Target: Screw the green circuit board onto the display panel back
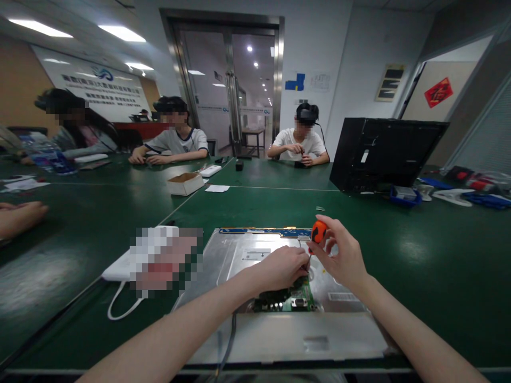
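A silver metal panel (pixel 243 255), the back of a flat display, lies face down on the green table (pixel 419 266) in front of me. A green circuit board (pixel 293 300) sits on it near the front. My right hand (pixel 339 252) is closed round the orange and black handle of a screwdriver (pixel 318 232), held upright with its tip down beside the board. My left hand (pixel 281 268) rests on the panel with fingers curled at the screwdriver's tip; what it pinches there is hidden.
A white device with a cable (pixel 120 271) lies left of the panel. A black monitor housing (pixel 383 154) stands at the back right. A small cardboard box (pixel 186 183) sits mid-table. Three people sit at the far side, and another person's hand (pixel 19 218) rests at the left edge.
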`<state>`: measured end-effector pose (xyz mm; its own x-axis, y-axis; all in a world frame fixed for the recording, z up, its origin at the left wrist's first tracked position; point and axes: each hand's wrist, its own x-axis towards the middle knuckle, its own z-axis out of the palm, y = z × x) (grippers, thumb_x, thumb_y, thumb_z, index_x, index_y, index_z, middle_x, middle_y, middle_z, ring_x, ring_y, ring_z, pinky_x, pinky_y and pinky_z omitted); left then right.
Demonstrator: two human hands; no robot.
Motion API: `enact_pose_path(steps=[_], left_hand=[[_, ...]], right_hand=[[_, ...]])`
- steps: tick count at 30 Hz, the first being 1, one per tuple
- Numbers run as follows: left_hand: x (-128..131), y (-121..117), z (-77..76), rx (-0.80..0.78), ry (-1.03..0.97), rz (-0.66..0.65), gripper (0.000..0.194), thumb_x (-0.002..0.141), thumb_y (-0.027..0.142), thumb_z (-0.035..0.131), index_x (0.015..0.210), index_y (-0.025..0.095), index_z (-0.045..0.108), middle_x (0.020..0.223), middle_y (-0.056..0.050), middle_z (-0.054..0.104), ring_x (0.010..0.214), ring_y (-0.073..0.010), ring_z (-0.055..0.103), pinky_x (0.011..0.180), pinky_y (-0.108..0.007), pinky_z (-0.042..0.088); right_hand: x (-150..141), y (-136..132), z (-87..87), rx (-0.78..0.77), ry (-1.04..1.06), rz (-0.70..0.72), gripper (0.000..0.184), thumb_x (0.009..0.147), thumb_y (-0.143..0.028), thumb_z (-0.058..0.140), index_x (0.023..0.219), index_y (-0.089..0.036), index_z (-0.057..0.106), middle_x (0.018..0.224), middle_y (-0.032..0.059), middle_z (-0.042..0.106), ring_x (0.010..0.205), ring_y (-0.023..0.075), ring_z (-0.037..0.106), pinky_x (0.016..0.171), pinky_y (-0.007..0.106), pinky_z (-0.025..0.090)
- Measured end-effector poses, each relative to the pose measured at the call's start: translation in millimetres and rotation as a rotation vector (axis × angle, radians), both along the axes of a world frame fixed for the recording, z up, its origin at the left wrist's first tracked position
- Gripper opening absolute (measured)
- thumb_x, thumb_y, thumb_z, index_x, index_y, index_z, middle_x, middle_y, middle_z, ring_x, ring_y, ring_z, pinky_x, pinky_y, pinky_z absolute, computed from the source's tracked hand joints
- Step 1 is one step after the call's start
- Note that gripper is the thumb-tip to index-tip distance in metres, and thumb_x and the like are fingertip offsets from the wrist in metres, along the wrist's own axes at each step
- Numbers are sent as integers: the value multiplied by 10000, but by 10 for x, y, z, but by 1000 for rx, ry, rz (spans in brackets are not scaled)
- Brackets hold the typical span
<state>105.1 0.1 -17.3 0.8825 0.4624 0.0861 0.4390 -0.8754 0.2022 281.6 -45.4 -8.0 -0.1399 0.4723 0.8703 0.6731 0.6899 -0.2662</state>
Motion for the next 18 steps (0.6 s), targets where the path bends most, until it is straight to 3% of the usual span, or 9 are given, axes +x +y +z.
enact_pose_path(steps=[7, 11, 18], left_hand=[[-1, 14, -5, -10, -5, -34, 32, 948, 140, 657, 969, 162, 663, 1019, -70, 727, 949, -240, 691, 800, -303, 496], [-4, 18, -22, -7, -19, -29, 58, 942, 147, 667, 996, 165, 672, 1042, -77, 725, 956, -248, 687, 802, -313, 492], [-21, -8, 17, -42, -31, -25, 70, 941, 130, 655, 988, 176, 680, 1033, -74, 721, 970, -247, 685, 798, -308, 483]], right_hand=[[-11, -29, 29, -29, -14, 28, 453, 1025, -250, 512, 1457, -238, 376, 747, -19, 667, 499, 120, 615, 431, 190, 500], [2, -4, -22, -32, 14, 28, 408, 1027, -324, 535, 1401, -242, 392, 779, 0, 681, 545, 139, 650, 435, 199, 505], [14, 29, -63, 0, 62, -14, 413, 993, -410, 618, 1326, -250, 435, 758, -39, 627, 466, 105, 570, 388, 185, 457]])
